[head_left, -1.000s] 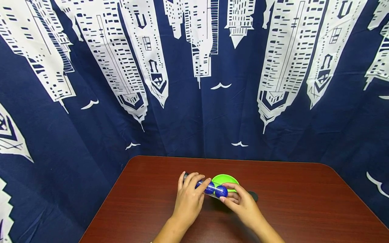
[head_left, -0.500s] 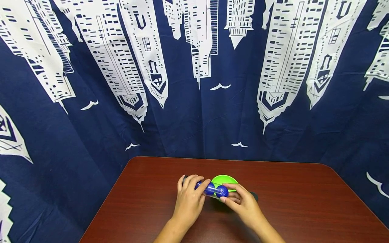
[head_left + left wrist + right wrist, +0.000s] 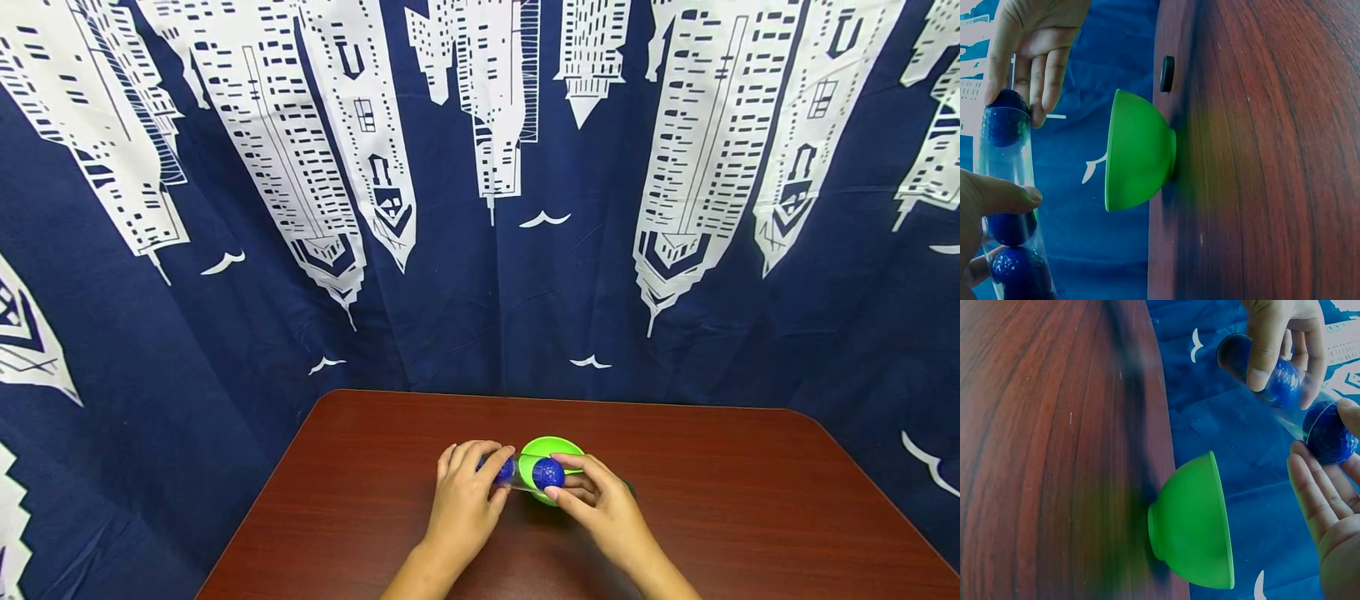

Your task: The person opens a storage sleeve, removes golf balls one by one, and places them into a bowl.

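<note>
My left hand (image 3: 463, 500) grips a clear tube (image 3: 1007, 165), held roughly level above the green bowl (image 3: 550, 446). Several blue dimpled balls, which look like golf balls, are in it. At the tube's right end, one golf ball (image 3: 548, 472) pokes partly out of the mouth. The thumb and fingers of my right hand (image 3: 609, 510) pinch this ball. A stretch of bare tube separates it from another golf ball (image 3: 1011, 229) by my left thumb. The tube's far left end is hidden behind my left hand in the head view.
The bowl stands upright on the brown wooden table (image 3: 750, 500). A black round cap (image 3: 1167, 74) lies on the table beside it, mostly hidden behind my right hand in the head view. A dark blue curtain (image 3: 480, 317) with white buildings hangs behind the table.
A gap has opened between the end ball and the others, which now sit further left in the tube. The tube's left end has dipped. Both hands stay nearly in place.
</note>
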`<move>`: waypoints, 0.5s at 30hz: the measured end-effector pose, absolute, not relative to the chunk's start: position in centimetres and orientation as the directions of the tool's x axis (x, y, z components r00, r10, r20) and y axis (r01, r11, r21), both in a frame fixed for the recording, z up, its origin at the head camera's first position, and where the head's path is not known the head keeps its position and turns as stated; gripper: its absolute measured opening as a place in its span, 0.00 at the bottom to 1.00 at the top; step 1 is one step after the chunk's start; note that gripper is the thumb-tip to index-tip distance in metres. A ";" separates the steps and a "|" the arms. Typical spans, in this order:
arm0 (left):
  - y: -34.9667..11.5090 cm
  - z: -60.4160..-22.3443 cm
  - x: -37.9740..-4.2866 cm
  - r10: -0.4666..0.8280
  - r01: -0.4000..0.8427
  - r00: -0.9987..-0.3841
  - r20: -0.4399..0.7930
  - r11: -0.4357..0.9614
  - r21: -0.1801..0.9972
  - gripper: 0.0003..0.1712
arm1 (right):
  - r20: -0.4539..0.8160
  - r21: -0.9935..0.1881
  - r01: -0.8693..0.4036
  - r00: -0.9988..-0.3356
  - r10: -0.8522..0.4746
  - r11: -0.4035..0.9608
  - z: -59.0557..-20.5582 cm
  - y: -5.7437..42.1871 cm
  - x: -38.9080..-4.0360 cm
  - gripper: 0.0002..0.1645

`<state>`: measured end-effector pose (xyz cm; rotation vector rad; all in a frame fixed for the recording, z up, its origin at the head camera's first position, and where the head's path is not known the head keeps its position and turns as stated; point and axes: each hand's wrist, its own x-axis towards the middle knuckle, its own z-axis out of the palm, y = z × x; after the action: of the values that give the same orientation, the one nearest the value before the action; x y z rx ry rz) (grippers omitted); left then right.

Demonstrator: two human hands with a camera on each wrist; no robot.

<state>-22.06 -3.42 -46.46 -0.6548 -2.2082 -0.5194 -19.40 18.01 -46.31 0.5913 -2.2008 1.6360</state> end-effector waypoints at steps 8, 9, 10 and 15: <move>-3.2 -46.7 -22.1 0.266 0.607 -0.619 0.739 0.760 0.235 0.36 | 0.511 -0.809 -0.521 -0.852 -0.111 0.272 -45.9 18.0 -19.3 0.22; -3.2 -46.7 -22.1 0.258 0.606 -0.628 0.734 0.754 0.252 0.36 | 0.512 -0.809 -0.520 -0.852 -0.108 0.273 -45.8 18.0 -19.3 0.22; -3.2 -46.7 -22.1 0.249 0.604 -0.638 0.728 0.748 0.273 0.36 | 0.512 -0.810 -0.520 -0.853 -0.106 0.271 -45.7 18.0 -19.3 0.22; -3.3 -46.6 -22.1 0.199 0.573 -0.720 0.665 0.711 0.407 0.32 | 0.511 -0.817 -0.513 -0.856 -0.081 0.263 -45.6 17.9 -19.4 0.23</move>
<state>-22.14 -3.26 -46.65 -0.5860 -2.3177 -0.8200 -19.37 17.90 -45.60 0.5407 -2.1728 1.6210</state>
